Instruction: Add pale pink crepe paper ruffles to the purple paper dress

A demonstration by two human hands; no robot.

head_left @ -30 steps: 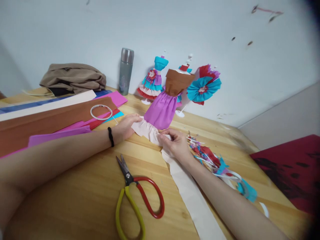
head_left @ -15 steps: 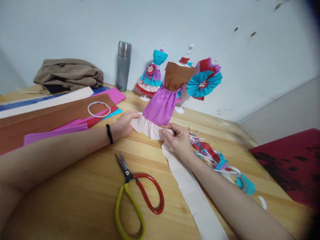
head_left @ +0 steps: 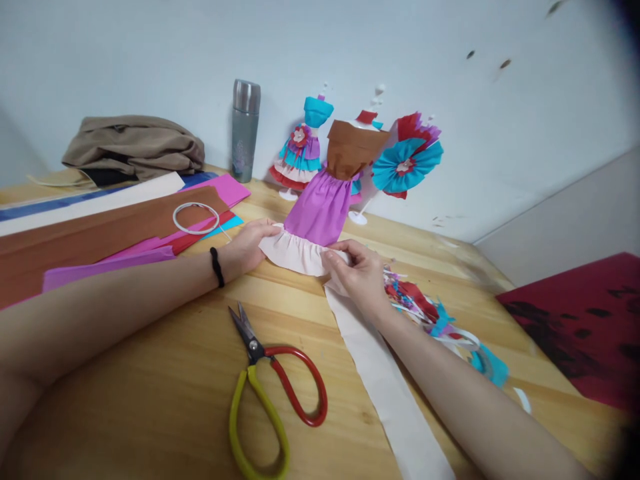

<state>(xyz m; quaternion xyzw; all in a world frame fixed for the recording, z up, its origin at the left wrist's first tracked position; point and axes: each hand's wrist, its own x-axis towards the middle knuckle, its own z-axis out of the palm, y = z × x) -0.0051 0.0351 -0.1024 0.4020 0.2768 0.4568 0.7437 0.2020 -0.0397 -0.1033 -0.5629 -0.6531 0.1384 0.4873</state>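
and there it is, the pale pink crinkled paper strip (head_left: 296,256) has just come up against the hem of the full, gathered purple paper skirt (head_left: 320,210)! a moment ago its ruffled stretch is bunched and twisted, sagging towards the right hand (head_left: 364,275); now that hand is a touch higher and the frill opens into a smooth, shallow curve. for the work in hand, that looks like a real gain: the frill seems to follow the skirt's lower edge, though whether it is stuck there i can't tell. the left hand (head_left: 251,244) has the frill's left end pinched, thumb on top, while the right hand grips the gathers between thumb and bent fingers, just beside the skirt's right corner. and how does it look? tight little pleats along the top, a looser, wavy edge below, then past the right hand the strip runs flat and ungathered down the pale wooden table (head_left: 175,400), partly behind the forearm. above it, the skirt flares from under a folded brown paper bodice (head_left: 353,152), leaning a little on screen. and nearer the camera, the black-bladed scissors with one yellow and one red handle (head_left: 254,349) lie slightly open, touched by neither hand.
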